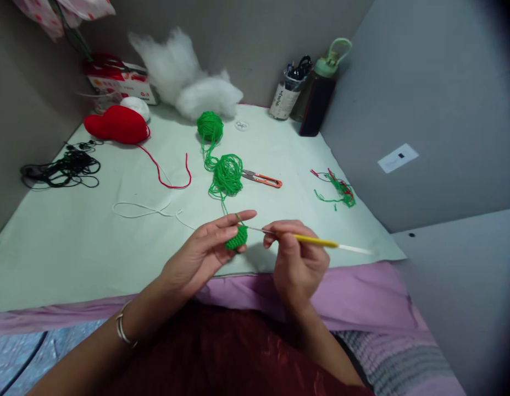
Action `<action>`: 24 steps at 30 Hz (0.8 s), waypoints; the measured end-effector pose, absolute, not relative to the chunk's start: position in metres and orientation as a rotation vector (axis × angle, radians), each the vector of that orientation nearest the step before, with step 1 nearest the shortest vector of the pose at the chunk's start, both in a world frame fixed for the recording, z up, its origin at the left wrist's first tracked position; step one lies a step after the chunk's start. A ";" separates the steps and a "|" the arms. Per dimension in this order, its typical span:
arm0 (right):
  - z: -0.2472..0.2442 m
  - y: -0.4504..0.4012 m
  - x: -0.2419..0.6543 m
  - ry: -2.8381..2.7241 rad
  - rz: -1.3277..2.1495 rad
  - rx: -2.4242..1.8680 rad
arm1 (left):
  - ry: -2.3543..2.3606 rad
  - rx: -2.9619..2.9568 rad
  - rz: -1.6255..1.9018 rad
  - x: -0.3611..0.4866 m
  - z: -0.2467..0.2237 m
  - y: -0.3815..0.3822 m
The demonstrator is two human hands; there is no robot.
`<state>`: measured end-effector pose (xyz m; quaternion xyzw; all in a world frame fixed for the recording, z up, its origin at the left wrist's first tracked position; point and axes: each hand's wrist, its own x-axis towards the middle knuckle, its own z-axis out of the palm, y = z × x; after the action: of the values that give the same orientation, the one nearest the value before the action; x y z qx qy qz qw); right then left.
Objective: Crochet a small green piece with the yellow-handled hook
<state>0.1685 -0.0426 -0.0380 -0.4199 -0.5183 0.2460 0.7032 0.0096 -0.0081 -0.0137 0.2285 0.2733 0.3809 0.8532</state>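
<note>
Between the thumb and fingers of my left hand [205, 245] is a small green crochet piece [237, 238]. Green yarn runs over the raised index finger and back to a loose green tangle [227, 175] and a green yarn ball [210, 127]. My right hand [298, 256] grips a crochet hook [315, 240] with a yellow handle, much like a pen. The hook's metal tip meets the upper edge of the green piece; whether it sits inside a stitch is too small to tell. Orange-handled thread snips [262, 179] lie right of the tangle.
At the left are red yarn [118, 125], a white ball [135, 107] and black yarn [69, 168]. White stuffing [184, 80] stands at the back. A pen cup [286, 98], a green-lidded bottle [327, 66] and a dark phone [316, 107] are back right. Yarn scraps [341, 190] lie at right.
</note>
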 end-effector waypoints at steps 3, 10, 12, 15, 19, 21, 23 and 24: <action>-0.029 -0.040 0.170 -0.950 0.899 -0.837 | 0.574 0.576 0.831 0.009 -0.015 -0.008; -0.035 -0.040 0.170 -0.981 0.952 -0.906 | 0.567 0.994 0.814 0.004 -0.019 -0.009; -0.034 -0.039 0.171 -0.929 1.008 -0.904 | 0.604 1.043 0.784 -0.002 -0.019 -0.008; -0.030 -0.036 0.172 -0.902 1.058 -0.881 | 0.664 1.036 0.796 -0.005 -0.017 -0.007; -0.028 -0.034 0.173 -0.932 1.065 -0.861 | 0.713 1.054 0.825 -0.002 -0.011 -0.006; -0.027 -0.035 0.175 -0.961 1.067 -0.854 | 0.746 1.092 0.828 -0.001 -0.009 -0.006; -0.026 -0.035 0.177 -0.993 1.084 -0.818 | 0.775 1.138 0.824 -0.001 -0.007 -0.006; -0.026 -0.036 0.179 -1.009 1.094 -0.795 | 0.783 1.163 0.820 -0.002 -0.006 -0.006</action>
<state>0.1790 -0.0359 -0.0259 -0.3519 -0.4468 0.4842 0.6649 -0.0018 -0.0063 -0.0061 0.5196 0.3497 0.3662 0.6882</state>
